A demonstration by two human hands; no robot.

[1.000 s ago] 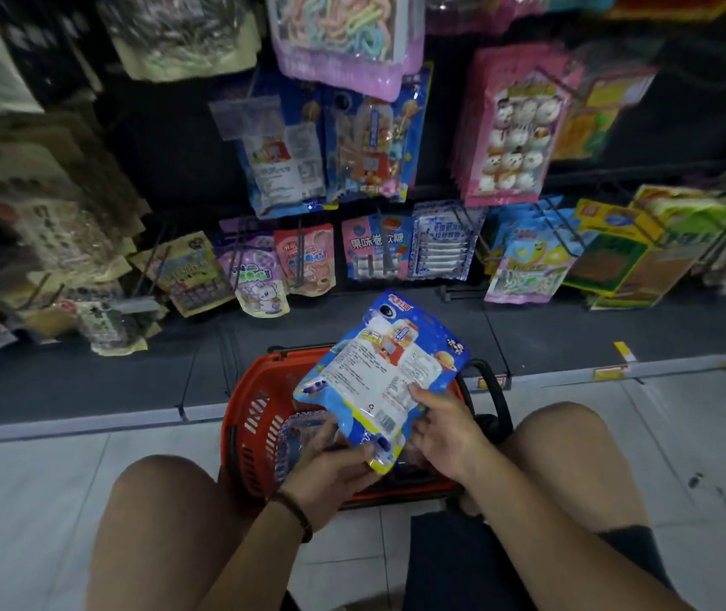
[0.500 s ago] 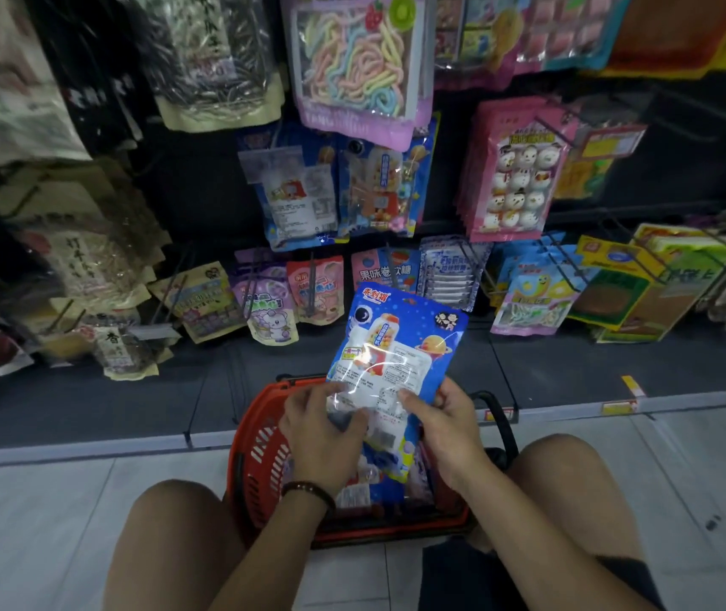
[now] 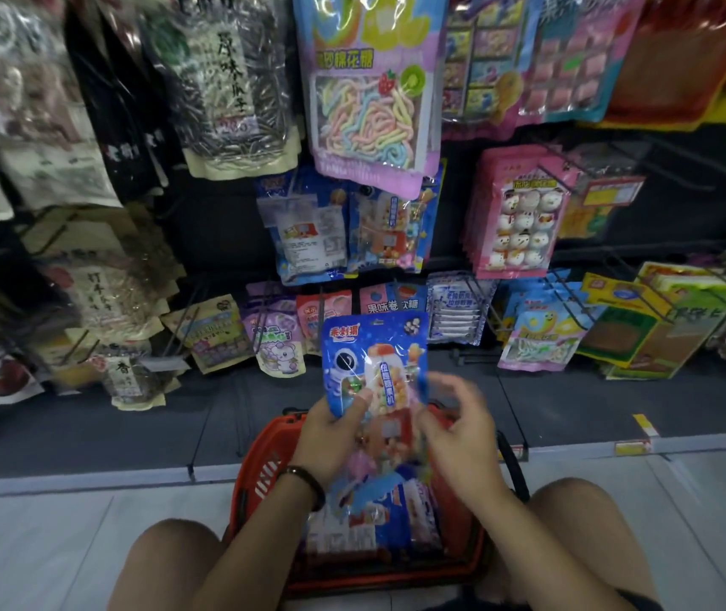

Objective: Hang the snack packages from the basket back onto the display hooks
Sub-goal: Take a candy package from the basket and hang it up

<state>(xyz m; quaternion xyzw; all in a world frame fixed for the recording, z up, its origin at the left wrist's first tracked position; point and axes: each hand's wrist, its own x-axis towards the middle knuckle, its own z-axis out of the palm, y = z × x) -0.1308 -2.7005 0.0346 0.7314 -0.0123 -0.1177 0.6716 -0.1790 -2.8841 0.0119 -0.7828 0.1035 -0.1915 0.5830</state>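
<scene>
A blue snack package (image 3: 370,359) with an astronaut and a candy machine printed on it stands upright above the red basket (image 3: 259,460), its front facing me. My left hand (image 3: 334,434) grips its lower left edge, thumb on the front. My right hand (image 3: 458,434) is blurred at its lower right edge with fingers curled; whether it touches the package I cannot tell. More blue packages (image 3: 365,518) lie in the basket. Matching blue packages (image 3: 392,227) hang on a display hook straight above.
Rows of hanging snack bags fill the dark rack: pastel rope candy (image 3: 370,103), pink marshmallow packs (image 3: 519,213), sunflower seed bags (image 3: 233,81), yellow-green boxes (image 3: 630,319). A bare hook (image 3: 471,355) juts out low right of the package. My knees flank the basket on the tiled floor.
The package was turned over from its printed back to its front and raised upright toward the rack. My left hand shifted to its left edge; my right hand is moving at the right edge.
</scene>
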